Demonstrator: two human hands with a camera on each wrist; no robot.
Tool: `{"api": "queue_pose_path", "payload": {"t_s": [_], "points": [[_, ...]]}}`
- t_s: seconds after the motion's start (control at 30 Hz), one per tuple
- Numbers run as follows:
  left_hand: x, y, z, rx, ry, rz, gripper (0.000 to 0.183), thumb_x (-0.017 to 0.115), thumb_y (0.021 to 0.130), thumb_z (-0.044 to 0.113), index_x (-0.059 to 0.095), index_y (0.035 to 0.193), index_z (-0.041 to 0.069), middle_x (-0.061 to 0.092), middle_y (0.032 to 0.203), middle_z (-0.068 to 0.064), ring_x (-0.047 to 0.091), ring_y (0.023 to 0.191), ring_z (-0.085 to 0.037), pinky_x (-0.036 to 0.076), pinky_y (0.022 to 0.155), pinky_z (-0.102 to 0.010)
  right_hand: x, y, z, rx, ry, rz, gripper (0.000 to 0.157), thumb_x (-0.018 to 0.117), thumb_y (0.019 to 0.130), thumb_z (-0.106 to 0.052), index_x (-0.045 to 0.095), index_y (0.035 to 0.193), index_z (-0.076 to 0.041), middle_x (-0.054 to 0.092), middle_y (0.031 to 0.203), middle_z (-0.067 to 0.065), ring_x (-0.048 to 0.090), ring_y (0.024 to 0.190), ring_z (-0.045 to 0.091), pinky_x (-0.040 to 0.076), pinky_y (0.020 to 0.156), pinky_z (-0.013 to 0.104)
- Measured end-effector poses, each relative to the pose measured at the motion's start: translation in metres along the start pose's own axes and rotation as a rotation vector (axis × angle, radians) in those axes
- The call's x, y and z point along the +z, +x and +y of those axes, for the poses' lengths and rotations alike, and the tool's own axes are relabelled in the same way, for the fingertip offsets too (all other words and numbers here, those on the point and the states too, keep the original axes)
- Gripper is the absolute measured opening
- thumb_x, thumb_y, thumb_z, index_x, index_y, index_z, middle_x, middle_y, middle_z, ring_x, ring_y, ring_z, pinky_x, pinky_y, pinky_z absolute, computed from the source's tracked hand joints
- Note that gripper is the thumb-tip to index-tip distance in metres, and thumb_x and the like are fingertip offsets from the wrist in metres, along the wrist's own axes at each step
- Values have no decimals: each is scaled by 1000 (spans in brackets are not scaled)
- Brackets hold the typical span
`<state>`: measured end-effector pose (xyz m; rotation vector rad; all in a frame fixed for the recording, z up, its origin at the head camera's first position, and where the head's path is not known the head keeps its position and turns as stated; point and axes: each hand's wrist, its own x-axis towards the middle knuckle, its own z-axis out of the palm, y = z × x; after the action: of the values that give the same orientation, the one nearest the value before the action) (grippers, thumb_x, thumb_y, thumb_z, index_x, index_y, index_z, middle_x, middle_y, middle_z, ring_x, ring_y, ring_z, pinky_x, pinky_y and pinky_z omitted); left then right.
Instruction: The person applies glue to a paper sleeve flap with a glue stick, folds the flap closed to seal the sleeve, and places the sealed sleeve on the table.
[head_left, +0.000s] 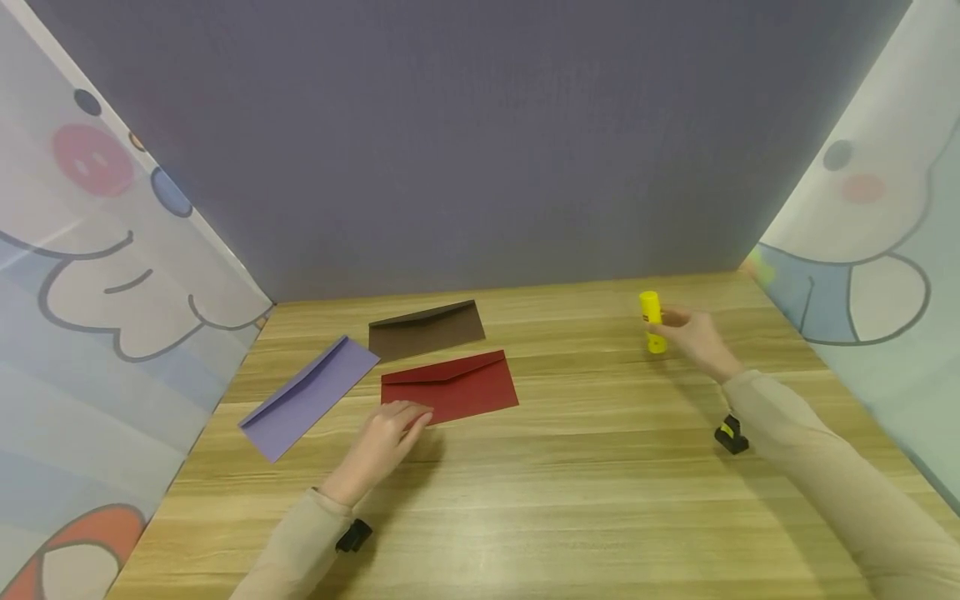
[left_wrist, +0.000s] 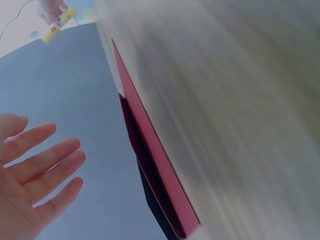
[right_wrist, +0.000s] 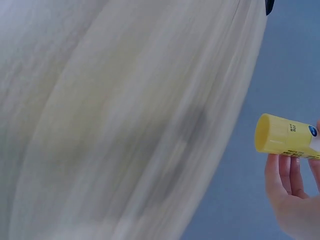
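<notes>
My right hand [head_left: 693, 337] grips a yellow glue stick [head_left: 650, 308] near the back right of the table, holding it roughly upright. In the right wrist view, one end of the glue stick [right_wrist: 282, 134] and its printed label show beside the fingers. My left hand [head_left: 386, 442] hovers by the lower left corner of a red envelope [head_left: 465, 392], hiding that corner in the head view. Its fingers [left_wrist: 55, 160] are spread and relaxed, with nothing between them. The red envelope [left_wrist: 155, 155] lies with its flap slightly raised.
Behind the red envelope lies a dark brown envelope [head_left: 427, 333], and to its left a purple envelope [head_left: 311, 400] lies at a slant. A grey panel [head_left: 480, 150] closes off the back of the wooden table [head_left: 555, 500]. Cartoon-printed sheets [head_left: 112, 275] flank both sides.
</notes>
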<state>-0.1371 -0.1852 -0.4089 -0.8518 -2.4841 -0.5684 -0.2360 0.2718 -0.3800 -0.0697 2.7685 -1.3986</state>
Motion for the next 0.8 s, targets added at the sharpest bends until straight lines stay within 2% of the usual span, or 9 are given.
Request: {"api": "queue_pose_path", "payload": {"t_s": [0.1, 0.2, 0.27, 0.33, 0.47, 0.53, 0.63, 0.8], "points": [[-1, 6, 8, -63, -59, -36, 14, 62, 82, 12, 68, 93, 6, 66, 88, -2, 61, 84, -18, 49, 76, -37, 3, -4, -9, -51, -11, -12, 66, 56, 85, -37, 37, 128, 9, 45, 121, 31, 46, 107, 43, 38, 89, 52], [-2, 11, 17, -164, -138, -101, 19, 58, 85, 16, 66, 101, 8, 65, 97, -2, 59, 93, -17, 47, 82, -35, 7, -9, -18, -134, -20, -22, 56, 59, 85, -26, 42, 125, 9, 51, 115, 30, 52, 99, 40, 49, 80, 40], [-1, 16, 23, -208, -200, -122, 22, 57, 87, 18, 65, 104, 8, 64, 101, -2, 58, 97, -17, 47, 83, -34, 11, -13, -26, -180, -41, -31, 52, 60, 84, -23, 46, 122, 9, 53, 111, 29, 54, 95, 39, 52, 71, 32], [0, 20, 28, -224, -263, -135, 24, 56, 87, 19, 63, 107, 8, 64, 104, -3, 58, 98, -16, 48, 82, -33, 17, -18, -34, -230, -59, -35, 47, 62, 83, -19, 50, 118, 9, 55, 107, 27, 56, 91, 38, 53, 65, 27], [2, 30, 40, -232, -398, -137, 26, 56, 87, 18, 61, 110, 7, 64, 102, -5, 60, 94, -14, 49, 79, -32, 32, -31, -51, -344, -125, -24, 39, 67, 78, -12, 57, 108, 10, 57, 98, 21, 57, 84, 32, 52, 68, 30], [3, 35, 47, -239, -467, -140, 27, 56, 87, 17, 60, 111, 7, 64, 101, -7, 60, 93, -14, 49, 78, -30, 40, -37, -57, -419, -162, -18, 35, 69, 75, -8, 59, 104, 10, 57, 91, 16, 56, 79, 26, 52, 68, 32], [7, 43, 57, -249, -566, -129, 27, 59, 85, 15, 60, 111, 7, 64, 101, -8, 60, 91, -15, 49, 78, -26, 52, -48, -65, -551, -217, -9, 33, 72, 70, -4, 62, 98, 9, 56, 83, 9, 54, 72, 19, 51, 61, 26], [7, 54, 76, -296, -713, -118, 28, 61, 83, 10, 60, 110, 4, 63, 102, -10, 60, 89, -19, 50, 77, -25, 66, -63, -77, -755, -220, -11, 31, 74, 63, 3, 64, 93, 7, 55, 80, 7, 49, 65, 11, 47, 52, 17]]}}
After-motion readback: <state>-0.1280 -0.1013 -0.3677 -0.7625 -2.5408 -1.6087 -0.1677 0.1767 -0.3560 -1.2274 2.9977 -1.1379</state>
